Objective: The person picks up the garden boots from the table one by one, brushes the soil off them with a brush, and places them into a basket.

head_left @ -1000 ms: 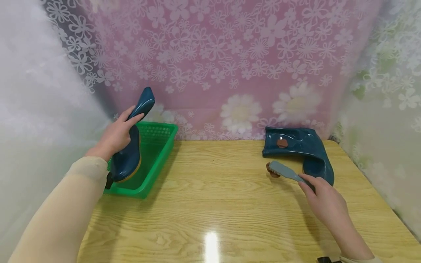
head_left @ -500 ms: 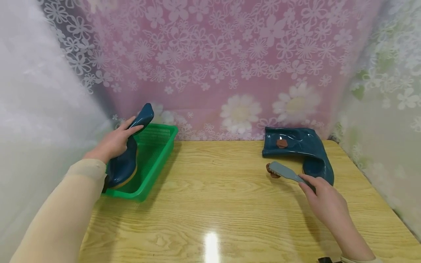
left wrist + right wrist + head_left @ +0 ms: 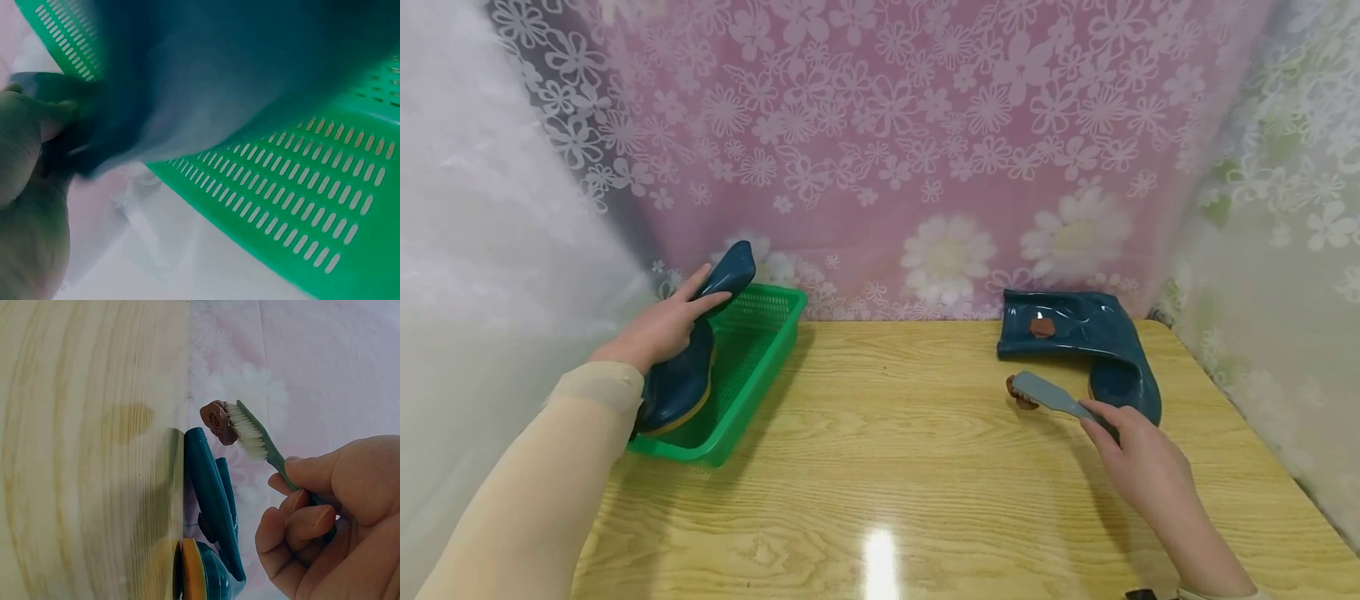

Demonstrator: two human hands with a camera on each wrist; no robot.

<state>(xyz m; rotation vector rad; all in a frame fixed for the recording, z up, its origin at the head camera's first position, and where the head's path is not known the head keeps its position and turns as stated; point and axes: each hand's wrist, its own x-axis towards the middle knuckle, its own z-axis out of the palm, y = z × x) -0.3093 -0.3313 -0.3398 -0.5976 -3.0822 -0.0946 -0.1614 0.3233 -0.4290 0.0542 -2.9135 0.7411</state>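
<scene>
At the left, my left hand (image 3: 658,329) grips the folded shaft of a dark blue rubber boot (image 3: 677,387), whose foot is down inside the green plastic basket (image 3: 752,379). The left wrist view has the boot large and blurred against the slotted basket wall (image 3: 294,200). My right hand (image 3: 1142,450) holds a grey-handled brush (image 3: 1048,393) above the table. On its white bristles (image 3: 245,432) sticks a brown, mud-like lump (image 3: 217,422). Behind the brush, a second blue boot (image 3: 1112,329) lies on its side, its shaft bearing another brown lump (image 3: 1042,327).
A wooden table (image 3: 880,450) spreads between the basket and the lying boot. Pink floral cloth (image 3: 880,150) hangs along its back edge, and pale sheets (image 3: 1285,275) flank it on both sides.
My left hand has lowered the boot deeper into the basket. The basket's near end has shifted slightly toward me and left. My right hand and the brush have hardly moved.
</scene>
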